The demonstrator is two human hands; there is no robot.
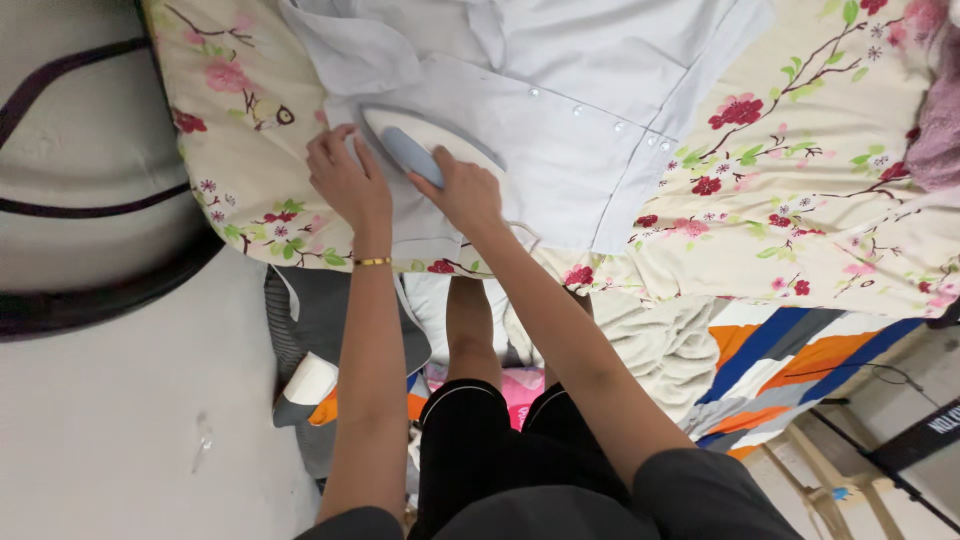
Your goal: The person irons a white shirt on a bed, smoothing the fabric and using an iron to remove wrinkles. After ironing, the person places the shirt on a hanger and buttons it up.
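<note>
Iron (425, 148): your right hand (468, 190) wraps its fingers round the handle, sole flat on shirt (560, 120). Left hand (345, 180): fingers spread, pressing cloth beside the iron, likely to keep it taut. Floral sheet (800, 200) beneath.

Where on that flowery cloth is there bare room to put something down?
Free: the floral cloth right of the white shirt, up to the pink fabric. Crowded: the lower-left shirt edge, where the left hand and right hand holding the iron sit.

one iron (425, 145), one pale shirt (560, 90), one floral cover (800, 200), two hands (345, 180)
</note>
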